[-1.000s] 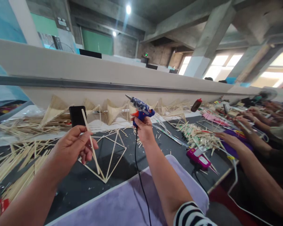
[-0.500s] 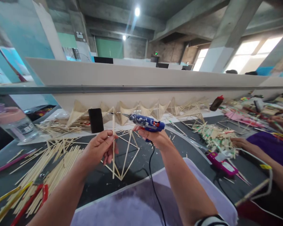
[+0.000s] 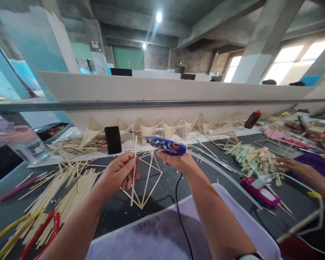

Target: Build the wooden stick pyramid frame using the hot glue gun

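Note:
Pinched in the fingers of my left hand [image 3: 122, 170] is a thin wooden stick [image 3: 134, 173], held nearly upright. My right hand [image 3: 176, 160] grips a blue hot glue gun [image 3: 166, 144] spattered with white; its nozzle points left, close to the stick's upper end, and I see a small gap between them. Below and between my hands, a frame of glued sticks [image 3: 151, 184] stands on the dark tabletop [image 3: 111, 220]. The glue gun's black cord [image 3: 178, 202] runs down across a lilac cloth [image 3: 146, 238].
Loose sticks [image 3: 81, 184] and red and yellow-handled cutters [image 3: 50, 211] lie at left. A phone [image 3: 113, 140] leans before a row of stick models [image 3: 173, 126]. A bottle [image 3: 24, 144] stands far left. At right are a magenta glue gun [image 3: 260, 191] and a co-worker's hand [image 3: 295, 166].
The stick's top now leans slightly right, and the glue gun's nozzle has dropped and moved a little left relative to my hands. The whole view has shifted slightly.

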Motion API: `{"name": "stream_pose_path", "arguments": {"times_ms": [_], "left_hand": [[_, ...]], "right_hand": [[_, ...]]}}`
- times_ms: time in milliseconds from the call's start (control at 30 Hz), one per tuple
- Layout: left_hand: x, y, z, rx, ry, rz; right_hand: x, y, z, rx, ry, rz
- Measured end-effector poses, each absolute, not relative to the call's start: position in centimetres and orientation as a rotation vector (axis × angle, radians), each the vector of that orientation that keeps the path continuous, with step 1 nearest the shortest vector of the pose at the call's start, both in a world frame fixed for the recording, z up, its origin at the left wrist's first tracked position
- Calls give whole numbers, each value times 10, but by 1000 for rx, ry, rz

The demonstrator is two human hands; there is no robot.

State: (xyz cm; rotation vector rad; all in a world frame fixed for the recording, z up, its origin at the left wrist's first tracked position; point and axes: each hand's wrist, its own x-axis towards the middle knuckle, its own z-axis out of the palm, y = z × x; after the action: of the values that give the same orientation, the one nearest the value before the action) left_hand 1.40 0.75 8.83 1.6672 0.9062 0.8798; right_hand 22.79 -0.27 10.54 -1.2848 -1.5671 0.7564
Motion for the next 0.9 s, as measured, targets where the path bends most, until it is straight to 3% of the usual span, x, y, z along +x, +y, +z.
{"name": "stream_pose_path", "arguments": {"times_ms": [333,667,900], "left_hand": [[14,8,85,1672,893,880],[16,6,87,1647,878,876],[15,7,86,1681,885,877]], "right_hand": [[230,5,98,-1290,-1642,571],[221,0,105,-1248,-1545,612],[220,-1,106,-1421,-1484,525]]}}
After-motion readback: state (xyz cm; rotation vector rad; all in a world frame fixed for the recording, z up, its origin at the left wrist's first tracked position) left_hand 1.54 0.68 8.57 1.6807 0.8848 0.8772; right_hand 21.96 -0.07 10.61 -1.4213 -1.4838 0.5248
